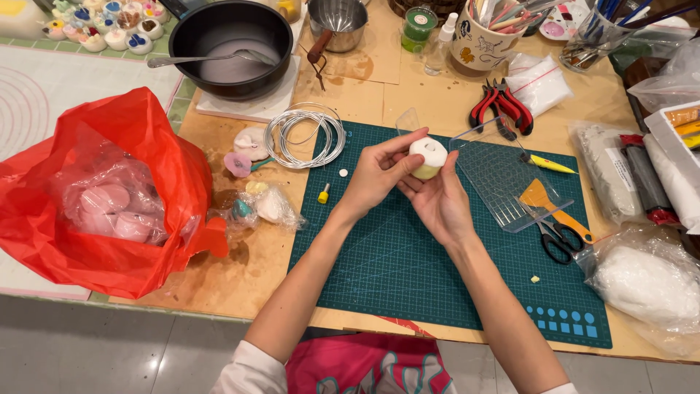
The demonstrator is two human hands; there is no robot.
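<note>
My left hand (379, 175) and right hand (437, 201) both clamped around a small white clay roll (428, 157), fingertips pinching it, above the green cutting mat's (408, 270) far edge

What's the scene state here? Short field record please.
left hand: grips clay piece from its left side
right hand: cups clay piece from below
clay piece: small, white top, yellowish base, held above mat
mat: green cutting mat on table
wire coil: flat, at mat's far left corner
red bag: left of mat, pale pieces inside
pliers: red handles, beyond mat
scissors: on mat, right side
pan: black, spoon inside
</note>
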